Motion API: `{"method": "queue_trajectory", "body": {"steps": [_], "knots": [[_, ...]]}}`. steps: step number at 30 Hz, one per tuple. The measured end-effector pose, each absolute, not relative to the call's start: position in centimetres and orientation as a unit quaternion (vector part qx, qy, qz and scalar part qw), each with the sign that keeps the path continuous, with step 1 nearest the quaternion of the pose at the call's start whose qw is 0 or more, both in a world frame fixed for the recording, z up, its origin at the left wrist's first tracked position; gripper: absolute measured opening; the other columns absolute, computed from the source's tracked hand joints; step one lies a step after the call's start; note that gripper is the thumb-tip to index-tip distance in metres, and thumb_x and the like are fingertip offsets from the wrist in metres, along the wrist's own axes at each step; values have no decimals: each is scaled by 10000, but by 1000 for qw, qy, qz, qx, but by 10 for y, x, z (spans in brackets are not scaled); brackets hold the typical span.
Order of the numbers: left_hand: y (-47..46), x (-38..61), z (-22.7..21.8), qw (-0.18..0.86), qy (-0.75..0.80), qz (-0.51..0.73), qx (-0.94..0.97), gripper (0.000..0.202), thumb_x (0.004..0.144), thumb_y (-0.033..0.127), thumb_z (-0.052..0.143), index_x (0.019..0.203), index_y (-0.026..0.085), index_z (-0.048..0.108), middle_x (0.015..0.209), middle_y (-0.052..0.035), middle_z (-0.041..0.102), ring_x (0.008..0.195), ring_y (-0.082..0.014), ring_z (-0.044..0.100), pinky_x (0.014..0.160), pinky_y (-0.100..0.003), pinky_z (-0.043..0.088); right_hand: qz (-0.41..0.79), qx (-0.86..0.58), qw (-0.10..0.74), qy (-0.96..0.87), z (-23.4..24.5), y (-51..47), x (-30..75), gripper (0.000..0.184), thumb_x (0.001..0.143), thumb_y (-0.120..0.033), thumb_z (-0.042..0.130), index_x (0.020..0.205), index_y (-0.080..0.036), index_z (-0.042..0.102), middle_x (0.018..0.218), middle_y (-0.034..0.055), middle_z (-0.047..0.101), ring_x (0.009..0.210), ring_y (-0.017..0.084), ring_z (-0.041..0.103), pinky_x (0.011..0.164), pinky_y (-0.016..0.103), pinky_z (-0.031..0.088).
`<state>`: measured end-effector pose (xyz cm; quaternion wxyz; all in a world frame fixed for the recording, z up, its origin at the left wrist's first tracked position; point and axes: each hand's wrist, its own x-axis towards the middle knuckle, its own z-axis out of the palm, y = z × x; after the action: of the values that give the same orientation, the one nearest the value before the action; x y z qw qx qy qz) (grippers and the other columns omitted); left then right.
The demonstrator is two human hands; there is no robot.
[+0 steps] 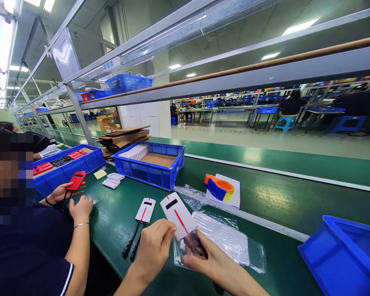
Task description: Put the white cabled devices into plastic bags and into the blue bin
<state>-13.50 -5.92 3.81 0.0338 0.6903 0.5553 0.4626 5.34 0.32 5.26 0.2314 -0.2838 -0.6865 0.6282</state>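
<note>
Green workbench (107,220) runs across my head view, where I see the right hand (202,253) gripping the lower end of a white box (179,218) near a plastic bag (234,238); the left hand (154,240) has its fingertips pinched at the box's edge, on what I cannot tell.

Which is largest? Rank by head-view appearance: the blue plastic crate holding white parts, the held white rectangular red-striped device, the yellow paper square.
1. Blue crate
2. Held white device, nearer the camera
3. Yellow square
</note>
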Motion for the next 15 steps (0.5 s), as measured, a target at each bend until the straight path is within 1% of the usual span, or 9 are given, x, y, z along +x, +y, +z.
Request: {"method": "queue_trajectory", "body": {"steps": [1,3,5,7,9,12,15], "knots": [[-59,-142,40,65,571,472,668,307,1075,275,436,871,186,647,712,-10,632,630,-151,566,610,-250,385,605,-300,235,-699,56,5,57,288,848,-449,700,1004,-216,633,894,6,610,842,212,563,790,328,523],[-61,-158,45,130,593,482,631,324,1069,333,442,878,189,661,670,6,605,599,-147,537,592,-246,377,546,-331,259,-725,62,12,66,422,931,-620,565,957,-208,654,868,33,651,786,213,561,718,317,519],[-64,-173,50,183,596,489,610,355,1059,392,449,879,188,677,652,9,595,596,-149,511,590,-248,370,500,-348,297,-735,68,21,81,537,966,-688,470,987,-197,688,872,60,695,773,225,590,671,307,525],[-68,-185,53,225,590,490,601,389,1049,443,455,867,183,681,656,7,589,596,-146,486,586,-248,358,469,-343,319,-749,72,30,98,537,978,-667,485,1070,-195,724,949,82,746,818,244,648,705,300,555],[-70,-193,54,258,583,488,596,415,1040,479,468,855,175,682,667,3,589,600,-143,476,582,-248,345,439,-322,310,-780,76,35,114,483,978,-611,537,1137,-207,748,982,77,780,821,250,692,727,285,579],[-73,-197,53,292,572,478,599,442,1030,510,485,843,162,684,683,-7,603,628,-148,504,598,-248,351,366,-287,281,-840,82,38,130,382,966,-524,590,1098,-227,790,884,45,793,693,218,697,634,238,579],[-73,-196,53,306,566,467,606,462,1029,525,484,843,154,687,679,-15,620,648,-157,534,629,-253,375,314,-263,264,-873,84,35,136,331,961,-483,589,978,-233,804,721,20,739,600,198,675,527,206,538]]}}
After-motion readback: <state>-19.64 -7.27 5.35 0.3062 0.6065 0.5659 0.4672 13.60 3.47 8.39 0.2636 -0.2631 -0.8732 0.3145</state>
